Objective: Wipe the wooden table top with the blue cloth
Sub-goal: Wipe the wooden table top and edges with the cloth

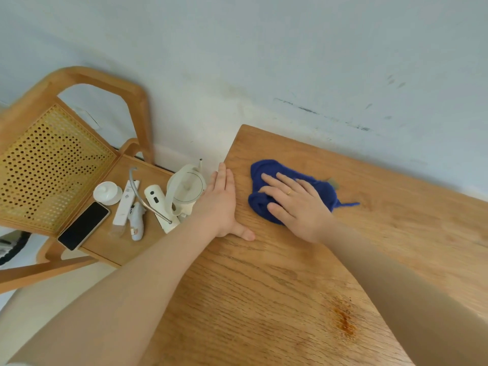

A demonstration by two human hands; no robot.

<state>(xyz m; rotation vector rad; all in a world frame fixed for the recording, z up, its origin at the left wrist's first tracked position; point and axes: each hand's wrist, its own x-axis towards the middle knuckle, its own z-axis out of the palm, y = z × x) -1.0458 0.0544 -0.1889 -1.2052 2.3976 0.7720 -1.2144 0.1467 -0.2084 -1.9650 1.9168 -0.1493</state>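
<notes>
head view: right hand lies palm down, fingers spread and nearly flat, pressing on a crumpled dark blue cloth; nothing pinched or clenched, just flat contact. gold ring on one finger. the cloth sits on the light wooden table top near its far left corner, about 12 o'clock from frame centre, and sticks out past the fingertips toward 10 o'clock, with a thin tail trailing out at 3 o'clock of the hand. left hand is open and flat, fingers together and straight, thumb splayed out toward 5 o'clock, resting on the table's left edge just beside the cloth, at its 9 o'clock, not touching it; holds nothing. orange-brown stain on the table at 5 o'clock of centre, well apart from the cloth. at 9 o'clock of the left hand, a wooden chair with perforated cane back has on its seat a white kettle-like jug, a black-screened phone, a white round lidded dish and small white gadgets. pale scuffed wall behind the table.
</notes>
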